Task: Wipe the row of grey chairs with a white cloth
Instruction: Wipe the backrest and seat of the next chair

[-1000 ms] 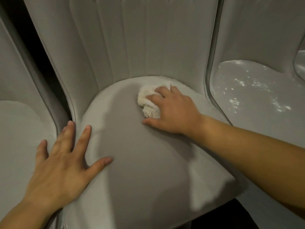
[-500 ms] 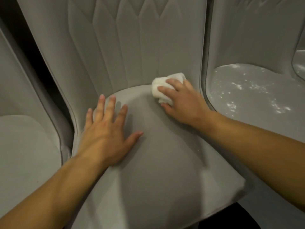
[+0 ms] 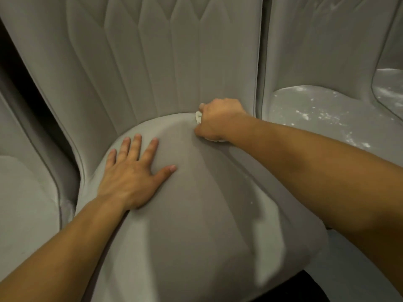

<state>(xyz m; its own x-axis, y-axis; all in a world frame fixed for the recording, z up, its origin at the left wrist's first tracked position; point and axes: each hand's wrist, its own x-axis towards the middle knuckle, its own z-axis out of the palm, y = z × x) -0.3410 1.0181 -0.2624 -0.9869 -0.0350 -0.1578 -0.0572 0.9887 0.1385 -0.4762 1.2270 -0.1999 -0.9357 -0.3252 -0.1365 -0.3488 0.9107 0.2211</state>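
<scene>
Out beyond the left hand, a grey left chair (image 3: 24,203) is showing only part of its seat and curved side, and a dark gap (image 3: 32,94) is separating it from the middle chair (image 3: 207,225). The left hand (image 3: 130,177) is lying palm down on the near left part of the middle chair's seat. Its fingers are lying straight and spread, its thumb is pointing toward the right hand, and it is gripping nothing. Above and between the hands, the backrest (image 3: 157,62) is rising in vertical stitched panels. The right hand (image 3: 218,120) is sitting well apart from the left one, at the back of the seat where the cushion is meeting the backrest. Its fingers are curling tightly round the white cloth (image 3: 198,117) and pressing it into that seam. The cloth is mostly hiding under the hand: a small bunch is peeking out on the side facing the left hand, and a thin edge is showing below the heel of the palm. Just beyond the right hand, the right chair (image 3: 316,62) is standing close against the middle one, with white specks (image 3: 322,115) scattered over its seat. At the far right edge, a sliver of a further chair (image 3: 390,90) is showing.
</scene>
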